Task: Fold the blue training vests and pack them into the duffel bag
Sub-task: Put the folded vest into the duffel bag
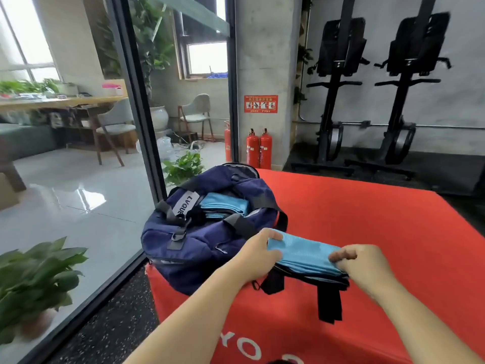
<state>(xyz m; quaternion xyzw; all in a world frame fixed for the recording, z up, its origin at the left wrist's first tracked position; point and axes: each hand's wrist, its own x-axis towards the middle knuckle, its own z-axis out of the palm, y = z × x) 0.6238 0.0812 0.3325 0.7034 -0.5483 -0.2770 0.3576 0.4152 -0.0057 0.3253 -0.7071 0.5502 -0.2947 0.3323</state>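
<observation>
A navy duffel bag (199, 237) lies open on the red platform (367, 222), with several folded blue vests (223, 204) stacked inside it. In front of the bag I hold a folded blue training vest (304, 254) just above the platform, black straps hanging from its underside. My left hand (258, 252) grips its left end, thumb on top. My right hand (364, 266) pinches its right end.
A glass partition with a black frame (136, 122) runs along the left of the platform. Potted plants (39, 274) stand by it. Two red fire extinguishers (258, 148) and black rowing machines (367, 88) stand behind the platform.
</observation>
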